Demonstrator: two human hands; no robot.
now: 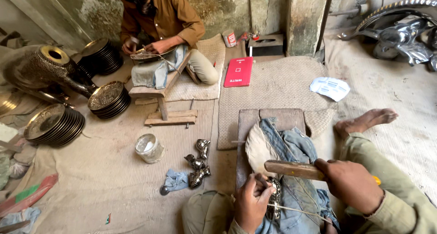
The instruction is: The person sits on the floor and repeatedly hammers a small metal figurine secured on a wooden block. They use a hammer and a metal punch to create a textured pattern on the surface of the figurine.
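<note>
Your right hand (pixel 349 181) is clamped around a wooden mallet (pixel 293 169). Your left hand (pixel 251 201) pinches a thin chisel (pixel 265 183), fingers closed, tip on the small shiny metal piece (pixel 274 201). That piece lies on denim cloth (pixel 296 188) over the wooden block (pixel 273 119), in your lap.

The floor (pixel 114 170), covered in worn woven mats, carries three stacks of metal plates (pixel 54 124) at the left, a small glass jar (pixel 148 148), a few shiny metal figures (pixel 199 163), a blue rag (pixel 176 180), a red notebook (pixel 238 72), a white paper (pixel 332 87) and a low wooden table (pixel 255 120).
</note>
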